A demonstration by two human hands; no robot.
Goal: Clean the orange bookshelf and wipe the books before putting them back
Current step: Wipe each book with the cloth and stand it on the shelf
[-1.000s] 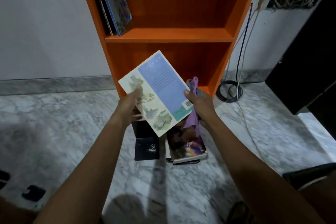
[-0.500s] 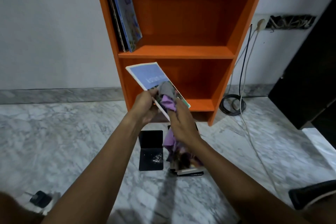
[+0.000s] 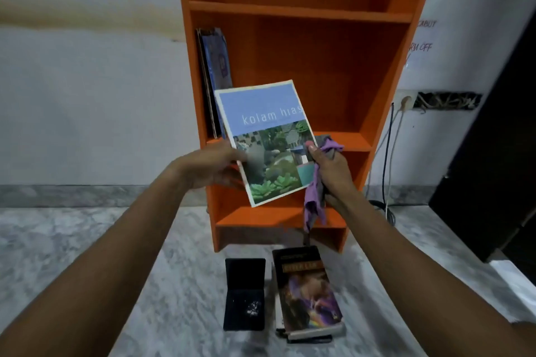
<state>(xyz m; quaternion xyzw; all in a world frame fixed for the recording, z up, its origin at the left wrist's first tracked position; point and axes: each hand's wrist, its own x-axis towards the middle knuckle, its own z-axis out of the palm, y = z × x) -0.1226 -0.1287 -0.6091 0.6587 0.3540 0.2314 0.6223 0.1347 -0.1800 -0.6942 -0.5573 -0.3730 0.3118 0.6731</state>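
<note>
From the head view, the "kolam hias" book is held upright in front of the orange bookshelf, level with its middle shelf. The left hand grips the book's left edge, thumb on the cover. The right hand is curled round a purple cloth and presses its thumb on the book's right edge. Blue books lean against the bookshelf's left wall. On the marble floor before the bookshelf lie a stack of books and a dark flat thing, possibly a case.
</note>
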